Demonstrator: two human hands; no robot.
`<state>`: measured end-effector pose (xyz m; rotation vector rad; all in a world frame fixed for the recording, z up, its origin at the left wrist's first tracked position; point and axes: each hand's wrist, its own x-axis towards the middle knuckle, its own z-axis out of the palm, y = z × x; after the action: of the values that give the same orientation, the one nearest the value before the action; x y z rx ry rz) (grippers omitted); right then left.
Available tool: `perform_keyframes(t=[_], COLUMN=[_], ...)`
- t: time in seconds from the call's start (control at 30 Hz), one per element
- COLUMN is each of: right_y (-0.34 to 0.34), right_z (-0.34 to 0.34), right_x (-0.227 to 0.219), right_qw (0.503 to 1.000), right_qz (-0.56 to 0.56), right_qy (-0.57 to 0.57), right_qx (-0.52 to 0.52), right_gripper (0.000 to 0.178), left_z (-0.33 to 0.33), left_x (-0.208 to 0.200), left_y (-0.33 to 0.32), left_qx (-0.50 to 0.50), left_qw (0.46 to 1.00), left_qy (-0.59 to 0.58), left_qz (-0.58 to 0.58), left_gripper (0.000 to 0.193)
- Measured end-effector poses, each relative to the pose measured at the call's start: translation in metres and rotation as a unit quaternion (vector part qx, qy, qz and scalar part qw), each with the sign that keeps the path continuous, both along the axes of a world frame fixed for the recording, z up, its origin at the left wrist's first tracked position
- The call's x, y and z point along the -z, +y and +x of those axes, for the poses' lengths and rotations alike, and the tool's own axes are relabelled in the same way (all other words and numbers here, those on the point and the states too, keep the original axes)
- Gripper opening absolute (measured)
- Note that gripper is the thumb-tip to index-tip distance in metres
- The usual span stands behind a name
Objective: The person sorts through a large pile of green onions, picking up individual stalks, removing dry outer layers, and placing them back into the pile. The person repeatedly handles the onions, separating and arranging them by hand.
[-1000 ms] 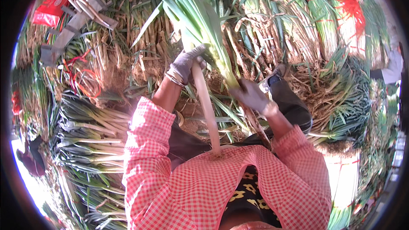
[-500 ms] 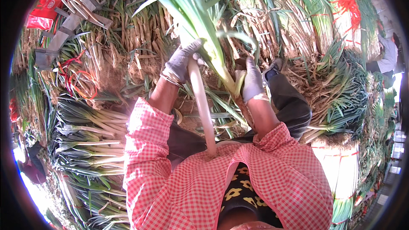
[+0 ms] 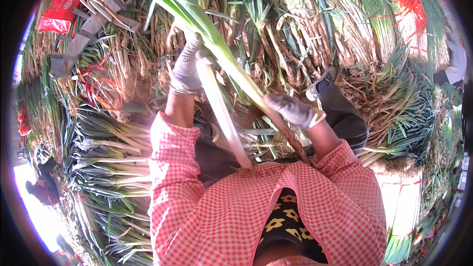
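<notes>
My left hand (image 3: 187, 66), in a grey glove, is closed around a large green onion with a smooth white stalk (image 3: 219, 106), whose root end slants down to my shirt. A second green onion (image 3: 229, 66) lies across beside it, its broad green leaves reaching to the upper left. My right hand (image 3: 291, 110), also gloved, is closed on the lower part of that second stalk. Below the right hand, a brown, dirty outer layer (image 3: 290, 140) hangs from the stalk. The left fingertips are partly hidden behind the stalks.
Clean green onions (image 3: 116, 162) lie stacked at the left. Unpeeled ones with dry stalks (image 3: 320, 29) line the far side. A rooty pile (image 3: 404, 108) is at the right, above a tied bundle (image 3: 401, 202). A red bag (image 3: 60, 12) and metal rack (image 3: 81, 42) stand far left.
The held green onions have shifted left with my left hand. My right hand has turned from thumb-up to fingers pointing left across the stalk. The curled leaf near it no longer shows.
</notes>
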<state>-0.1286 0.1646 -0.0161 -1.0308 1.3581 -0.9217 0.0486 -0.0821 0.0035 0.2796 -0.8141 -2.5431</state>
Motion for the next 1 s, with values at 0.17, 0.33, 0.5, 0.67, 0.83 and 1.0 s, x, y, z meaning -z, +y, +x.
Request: perform_keyframes(t=[0.17, 0.33, 0.5, 0.67, 0.83, 1.0], right_y=[-0.029, -0.024, -0.057, -0.102, -0.093, -0.070], right_z=[0.024, 0.046, 0.034, 0.018, 0.037, 0.027], right_x=[-0.014, -0.030, -0.047, -0.003, 0.029, 0.012], right_qw=[0.972, 0.836, 0.981, 0.924, 0.938, 0.729], right_qz=[-0.058, -0.146, 0.076, -0.234, -0.129, -0.067], right_qy=[0.052, 0.483, 0.116, 0.247, -0.046, -0.658], right_qx=[0.222, 0.214, 0.137, 0.176, 0.319, 0.177], right_gripper=[0.033, 0.031, 0.047, 0.050, 0.039, 0.027], left_z=[-0.004, -0.005, -0.008, -0.011, -0.017, -0.023], left_x=[-0.008, -0.002, 0.005, 0.003, -0.001, -0.016], left_y=[0.004, 0.010, 0.006, 0.007, 0.015, 0.024], left_qx=[-0.105, -0.090, -0.088, -0.037, 0.022, 0.013], left_qw=[0.990, 0.987, 0.984, 0.995, 1.000, 0.997], left_qy=[-0.090, -0.128, -0.152, -0.086, 0.000, -0.035], left_qz=[-0.030, -0.042, 0.007, 0.035, 0.001, -0.069], left_gripper=[0.081, 0.048, 0.018, 0.020, 0.033, 0.045])
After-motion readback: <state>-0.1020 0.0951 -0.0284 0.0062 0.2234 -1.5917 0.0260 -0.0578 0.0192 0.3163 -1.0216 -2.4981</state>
